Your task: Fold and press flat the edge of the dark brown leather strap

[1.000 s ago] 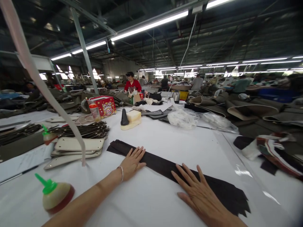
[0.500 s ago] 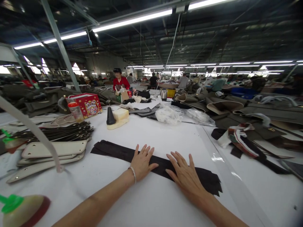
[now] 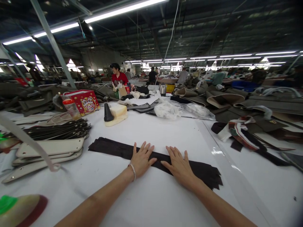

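Several long dark strips (image 3: 111, 148), of cloth or thin leather, lie overlapped in a flat band across the white tabletop (image 3: 151, 201). Their ends are staggered at the right. My left hand (image 3: 141, 160), with a bracelet at the wrist, rests flat on the middle of the band, fingers spread. To its right, my right hand (image 3: 178, 165) also lies flat on the strips, palm down and fingers apart. A short stretch of the band shows between the two thumbs. Both hands cover part of the strips, and neither grips anything.
At left lie pale straps with rivets (image 3: 50, 147) and a dark strap pile (image 3: 59, 129). A green-capped bottle (image 3: 23, 208) stands near left. Beyond are a black cone (image 3: 108, 113), a yellowish block (image 3: 118, 112) and clear plastic (image 3: 168, 108). Bag parts (image 3: 255, 110) crowd the right; a person in red (image 3: 119, 77) is behind.
My right hand has moved slightly left, nearer my left hand, and its fingers are closer together. The left hand stays on the strips. The view has shifted slightly.
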Demonstrator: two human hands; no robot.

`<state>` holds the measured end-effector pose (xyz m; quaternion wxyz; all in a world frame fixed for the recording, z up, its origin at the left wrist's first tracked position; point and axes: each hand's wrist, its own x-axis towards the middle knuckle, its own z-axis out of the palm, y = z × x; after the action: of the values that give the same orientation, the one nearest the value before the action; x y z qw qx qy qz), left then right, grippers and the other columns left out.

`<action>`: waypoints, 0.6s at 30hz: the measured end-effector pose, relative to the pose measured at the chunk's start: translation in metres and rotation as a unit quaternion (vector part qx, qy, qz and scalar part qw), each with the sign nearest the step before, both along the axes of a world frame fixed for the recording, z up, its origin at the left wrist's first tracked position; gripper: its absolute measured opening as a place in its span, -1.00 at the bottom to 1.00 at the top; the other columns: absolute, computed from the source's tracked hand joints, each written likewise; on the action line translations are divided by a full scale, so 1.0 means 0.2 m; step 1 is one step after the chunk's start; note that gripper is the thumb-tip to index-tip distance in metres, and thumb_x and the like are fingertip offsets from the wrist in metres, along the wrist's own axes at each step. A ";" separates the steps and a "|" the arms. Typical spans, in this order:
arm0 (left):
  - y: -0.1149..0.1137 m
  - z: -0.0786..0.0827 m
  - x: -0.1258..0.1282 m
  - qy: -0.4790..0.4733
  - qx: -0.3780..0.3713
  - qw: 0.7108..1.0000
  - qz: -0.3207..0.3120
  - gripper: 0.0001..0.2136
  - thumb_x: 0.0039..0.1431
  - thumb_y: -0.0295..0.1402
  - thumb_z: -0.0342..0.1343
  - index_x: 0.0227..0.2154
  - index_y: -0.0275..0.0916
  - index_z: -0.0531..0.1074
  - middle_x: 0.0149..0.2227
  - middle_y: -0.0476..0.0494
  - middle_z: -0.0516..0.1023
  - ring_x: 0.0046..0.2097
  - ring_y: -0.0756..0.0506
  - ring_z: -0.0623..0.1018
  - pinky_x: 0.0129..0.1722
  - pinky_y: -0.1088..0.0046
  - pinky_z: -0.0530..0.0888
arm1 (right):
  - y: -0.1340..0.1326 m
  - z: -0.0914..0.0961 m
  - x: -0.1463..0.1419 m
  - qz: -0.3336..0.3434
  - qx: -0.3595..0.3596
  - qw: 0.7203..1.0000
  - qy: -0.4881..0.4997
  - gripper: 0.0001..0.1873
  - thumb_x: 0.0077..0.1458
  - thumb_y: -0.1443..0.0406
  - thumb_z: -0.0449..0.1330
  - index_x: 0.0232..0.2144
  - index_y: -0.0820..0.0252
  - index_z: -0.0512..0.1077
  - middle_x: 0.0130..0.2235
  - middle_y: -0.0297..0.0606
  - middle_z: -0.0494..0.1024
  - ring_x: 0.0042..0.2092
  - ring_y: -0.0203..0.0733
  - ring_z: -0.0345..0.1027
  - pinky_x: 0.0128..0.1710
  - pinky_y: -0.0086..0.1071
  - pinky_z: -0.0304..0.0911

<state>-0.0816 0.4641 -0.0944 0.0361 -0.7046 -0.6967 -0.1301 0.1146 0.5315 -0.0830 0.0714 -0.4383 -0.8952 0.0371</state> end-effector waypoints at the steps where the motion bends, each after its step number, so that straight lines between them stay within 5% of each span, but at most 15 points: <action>1: 0.00 0.00 0.00 0.002 -0.001 1.000 0.001 -0.46 0.27 0.01 -0.28 0.23 -0.09 0.02 0.29 -0.11 0.09 0.34 -0.22 -0.03 0.23 -0.33 -0.19 | 0.01 0.00 0.01 -0.002 -0.005 1.000 0.001 -0.27 0.23 -0.03 0.01 0.27 0.23 -0.09 0.29 -0.11 0.03 0.31 0.04 -0.23 0.25 0.27 -0.34; 12: -0.03 0.02 -0.07 0.026 0.019 0.999 0.030 -0.53 0.29 -0.42 -0.29 0.25 -0.10 -0.05 0.29 -0.02 0.07 0.34 -0.18 -0.02 0.22 -0.34 -0.17 | 0.03 0.01 0.07 0.022 0.016 0.997 0.067 -0.20 0.18 -0.04 0.10 0.25 0.35 -0.02 0.26 0.11 0.07 0.30 0.19 -0.23 0.24 0.28 -0.43; 15: -0.08 0.04 0.08 0.021 0.075 0.997 0.002 -0.52 0.28 -0.47 -0.35 0.25 -0.12 -0.02 0.29 -0.05 0.07 0.33 -0.18 -0.01 0.22 -0.31 -0.17 | -0.02 0.06 0.14 0.025 0.038 0.995 0.084 -0.21 0.16 -0.01 0.15 0.23 0.36 0.01 0.25 0.13 0.09 0.30 0.19 -0.22 0.24 0.28 -0.46; 18: -0.13 0.00 0.31 0.058 0.221 0.965 -0.131 -0.49 0.27 -0.32 -0.16 0.27 -0.05 -0.06 0.25 -0.05 0.20 0.28 -0.16 0.15 0.27 -0.03 0.03 | -0.07 0.14 0.27 0.028 0.062 0.994 0.082 -0.28 0.18 -0.12 0.02 0.22 0.13 0.02 0.26 -0.18 0.13 0.31 -0.04 -0.21 0.30 0.08 -0.33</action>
<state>-0.0190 0.4381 -0.0940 0.2136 -0.7708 -0.5487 -0.2432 0.1677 0.5183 -0.0556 0.1709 -0.4037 -0.8986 0.0195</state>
